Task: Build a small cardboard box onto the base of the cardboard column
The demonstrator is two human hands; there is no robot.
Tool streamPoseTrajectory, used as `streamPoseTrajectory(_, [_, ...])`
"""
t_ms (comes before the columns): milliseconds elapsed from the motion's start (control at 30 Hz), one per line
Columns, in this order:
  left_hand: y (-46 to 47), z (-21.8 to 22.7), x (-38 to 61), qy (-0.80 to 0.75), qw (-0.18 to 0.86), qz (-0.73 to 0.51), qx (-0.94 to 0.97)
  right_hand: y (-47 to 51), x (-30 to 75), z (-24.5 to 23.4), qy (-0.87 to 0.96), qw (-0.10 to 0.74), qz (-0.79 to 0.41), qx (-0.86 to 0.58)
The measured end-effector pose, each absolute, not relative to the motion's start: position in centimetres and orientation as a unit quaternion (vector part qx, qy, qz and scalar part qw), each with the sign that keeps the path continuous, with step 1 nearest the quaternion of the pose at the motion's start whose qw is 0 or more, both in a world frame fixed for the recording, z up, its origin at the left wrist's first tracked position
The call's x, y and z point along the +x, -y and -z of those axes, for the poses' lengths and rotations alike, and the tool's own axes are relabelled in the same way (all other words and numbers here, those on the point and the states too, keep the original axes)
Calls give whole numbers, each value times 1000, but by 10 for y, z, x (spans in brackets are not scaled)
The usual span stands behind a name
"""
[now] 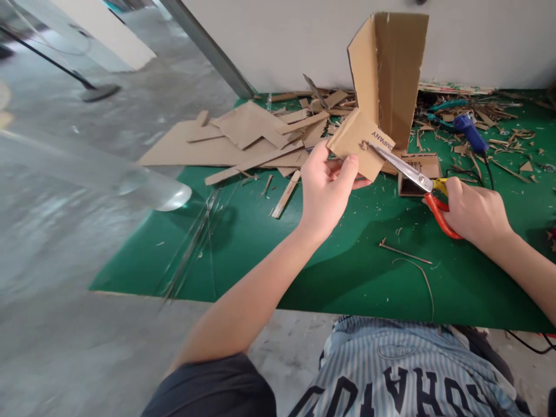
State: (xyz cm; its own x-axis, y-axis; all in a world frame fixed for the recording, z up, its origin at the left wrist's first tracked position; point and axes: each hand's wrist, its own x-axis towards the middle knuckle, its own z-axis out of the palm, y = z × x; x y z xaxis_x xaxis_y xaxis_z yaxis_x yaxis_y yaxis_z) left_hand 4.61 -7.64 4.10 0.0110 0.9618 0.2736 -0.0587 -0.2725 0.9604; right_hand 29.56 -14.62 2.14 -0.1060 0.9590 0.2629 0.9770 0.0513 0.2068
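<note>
My left hand (pixel 328 188) pinches a small cut piece of cardboard (pixel 354 142) between thumb and fingers, above the green table. The piece has printed letters and a torn spot near its middle. Scissors (pixel 410 172) with red and yellow handles are gripped in my right hand (pixel 475 211). Their blades look closed, and the tips touch or nearly touch the torn spot. Behind the held piece stands a tall folded cardboard panel (pixel 397 69). A small cardboard box (pixel 423 167) is partly hidden behind the scissors.
Cardboard offcuts (pixel 252 130) are heaped at the back left of the green table (pixel 243 243). A blue glue gun (pixel 471 133) lies among scraps at the right. A nail (pixel 406 252) and clear thin sticks (pixel 191 249) lie nearer. A blurred translucent tube (pixel 143 182) juts in from the left.
</note>
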Motion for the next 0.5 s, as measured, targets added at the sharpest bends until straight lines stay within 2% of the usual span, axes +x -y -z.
streamPoseTrajectory(100, [77,-41,46,-405,441,-579,553,146,297,-18,718,36,148,-679])
streamPoseTrajectory(300, [78,-41,48,-405,442,-584,548,146,298,-13,712,113,132,-680])
streamPoseTrajectory(500, [80,-40,49,-406,449,-577,549,146,296,-16,720,118,107,-676])
